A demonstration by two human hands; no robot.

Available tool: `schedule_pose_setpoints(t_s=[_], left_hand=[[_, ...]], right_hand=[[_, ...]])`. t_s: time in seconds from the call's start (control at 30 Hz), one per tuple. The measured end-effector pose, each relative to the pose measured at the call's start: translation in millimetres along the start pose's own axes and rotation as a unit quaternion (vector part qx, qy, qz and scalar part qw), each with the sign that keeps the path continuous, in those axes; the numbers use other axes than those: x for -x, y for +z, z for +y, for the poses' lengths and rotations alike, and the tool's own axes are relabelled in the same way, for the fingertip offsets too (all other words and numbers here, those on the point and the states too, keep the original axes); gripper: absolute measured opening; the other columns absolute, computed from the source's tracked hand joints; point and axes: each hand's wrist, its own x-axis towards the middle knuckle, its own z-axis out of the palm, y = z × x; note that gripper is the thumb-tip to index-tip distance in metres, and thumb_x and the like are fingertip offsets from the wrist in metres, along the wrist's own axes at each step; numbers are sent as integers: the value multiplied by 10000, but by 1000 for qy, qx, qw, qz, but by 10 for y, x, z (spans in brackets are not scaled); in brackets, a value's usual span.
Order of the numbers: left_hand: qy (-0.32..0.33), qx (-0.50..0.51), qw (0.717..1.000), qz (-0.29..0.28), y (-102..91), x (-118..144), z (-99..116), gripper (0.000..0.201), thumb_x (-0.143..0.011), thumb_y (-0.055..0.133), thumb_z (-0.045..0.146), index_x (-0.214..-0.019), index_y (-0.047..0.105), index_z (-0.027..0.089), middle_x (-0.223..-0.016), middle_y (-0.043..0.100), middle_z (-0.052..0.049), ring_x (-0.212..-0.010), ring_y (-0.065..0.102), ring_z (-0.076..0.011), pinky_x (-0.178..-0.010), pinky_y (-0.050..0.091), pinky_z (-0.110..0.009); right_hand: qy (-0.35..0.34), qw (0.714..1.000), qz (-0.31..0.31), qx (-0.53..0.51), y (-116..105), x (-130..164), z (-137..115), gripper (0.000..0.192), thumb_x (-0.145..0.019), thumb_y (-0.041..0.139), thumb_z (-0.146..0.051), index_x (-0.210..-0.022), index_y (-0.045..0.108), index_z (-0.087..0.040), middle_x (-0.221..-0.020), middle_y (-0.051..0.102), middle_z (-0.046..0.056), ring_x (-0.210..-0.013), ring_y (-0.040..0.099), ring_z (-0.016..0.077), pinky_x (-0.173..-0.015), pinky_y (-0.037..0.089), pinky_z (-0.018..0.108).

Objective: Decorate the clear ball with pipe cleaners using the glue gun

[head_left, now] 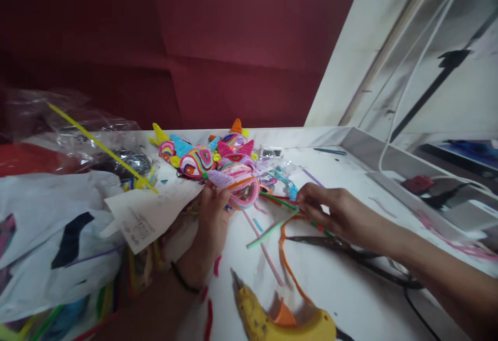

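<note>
One pink-rimmed mask (pixel 244 191) fills the left hand's fingers (pixel 221 199); right of it, the right hand (pixel 337 208) has narrow fingers, contents unclear.

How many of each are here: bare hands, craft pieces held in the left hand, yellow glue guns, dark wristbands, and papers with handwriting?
Bare hands: 2 (left hand and right hand)
Craft piece held in the left hand: 1
Yellow glue gun: 1
Dark wristband: 1
Paper with handwriting: 1
Total: 6
</note>
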Motion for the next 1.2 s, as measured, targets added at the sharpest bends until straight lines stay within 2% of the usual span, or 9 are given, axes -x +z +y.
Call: schedule_pose_setpoints(t_s=[0.17,0.27,0.33,0.47,0.57,0.7,0.93,1.07,1.2], left_hand=[[15,7,1000,-18,12,-26,-5,381,-815,745,309,-1171,615,270,-1258,685,-58,-1226,621,-263,-1033,511,-439],[10,4,1000,-20,22,-20,-2,357,-829,728,296,-1165,612,272,-1279,675,-57,-1224,619,-257,-1026,514,-428],[-2,-2,1000,-8,26,-1,1,407,-822,734,303,-1204,597,273,-1293,664,-63,-1234,610,-266,-1022,514,-432],[-11,-15,1000,12,0,28,-17,476,-822,727,317,-1268,566,283,-1346,625,-80,-1255,591,-289,-1001,523,-440],[-26,-34,999,29,-37,41,-41,469,-857,695,344,-1300,543,318,-1407,585,-68,-1320,535,-290,-993,517,-429],[-48,-57,996,50,-68,59,-68,508,-858,691,380,-1336,522,351,-1458,548,-64,-1354,498,-293,-937,528,-397],[-35,-89,993,62,-17,82,-23,545,-836,663,359,-1359,510,324,-1363,624,-88,-1231,605,-302,-833,569,-373],[-8,-118,991,70,51,88,58,476,-788,666,319,-1252,592,241,-1268,684,-123,-1155,654,-301,-849,574,-370],[-4,-113,991,70,49,67,51,465,-782,675,337,-1227,582,242,-1254,689,-109,-1147,656,-285,-895,560,-369]], right_hand=[[127,970,-18,-205,-89,-32,64,401,-839,662,-569,-942,653,-181,-722,682,16,-592,600,138,-547,491,266],[155,954,-28,-254,-32,-25,73,490,-759,705,-656,-847,688,-174,-715,681,24,-594,592,137,-546,486,272],[144,956,-21,-256,23,-34,-20,484,-797,667,-663,-749,655,-181,-652,618,-2,-553,539,114,-511,450,249],[92,963,-11,-252,122,-116,-320,407,-909,583,-588,-810,623,-195,-597,474,-54,-484,408,89,-430,358,211],[4,982,56,-181,195,-242,-491,291,-970,560,-416,-811,660,-194,-716,581,6,-603,525,124,-534,439,234],[-66,978,147,-133,317,-424,-575,153,-938,610,-252,-829,702,-197,-805,673,37,-735,629,157,-680,501,259],[-6,966,172,-194,510,-536,-539,51,-840,675,-244,-839,640,-207,-711,703,8,-622,668,155,-564,516,235],[4,962,186,-199,548,-548,-533,82,-824,675,-270,-828,613,-215,-696,695,11,-594,674,165,-544,521,250],[10,964,186,-188,561,-556,-540,84,-834,665,-284,-832,618,-214,-703,708,24,-608,685,177,-550,520,265]])
